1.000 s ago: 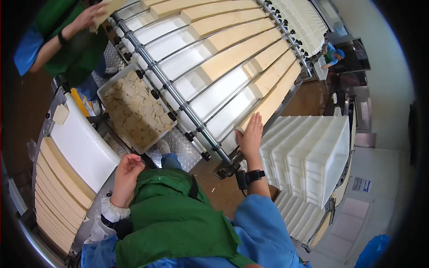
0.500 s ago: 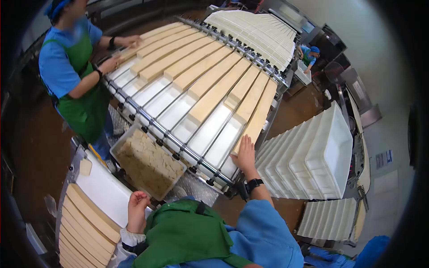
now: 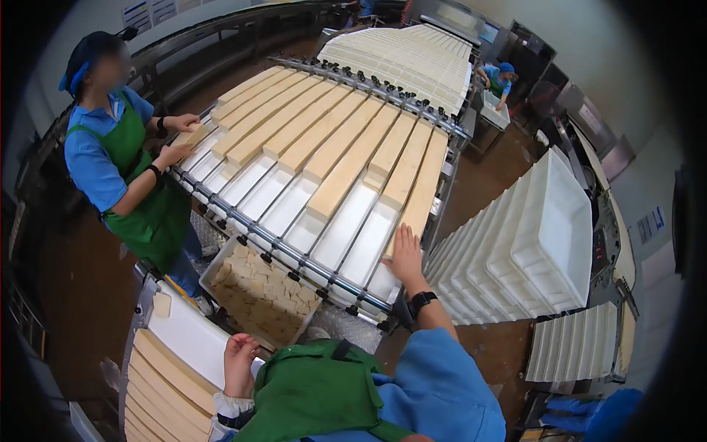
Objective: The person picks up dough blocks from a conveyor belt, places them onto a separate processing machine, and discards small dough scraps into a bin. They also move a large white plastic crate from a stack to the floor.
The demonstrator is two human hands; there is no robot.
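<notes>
Slab (image 3: pixel 422 186) in the rightmost lane of the roller conveyor (image 3: pixel 333 283) stayed put over the last second: your right hand (image 3: pixel 406 254) kept lying flat and open on its near end, fingers together, gripping nothing. Your left hand (image 3: pixel 241 362) stayed curled in a loose fist, nothing visible in it, beside the white belt (image 3: pixel 184 333). Only your head lifted, bringing the co-worker (image 3: pixel 121 173) into view, so I'd judge you were steadying the slab, not shifting it.
</notes>
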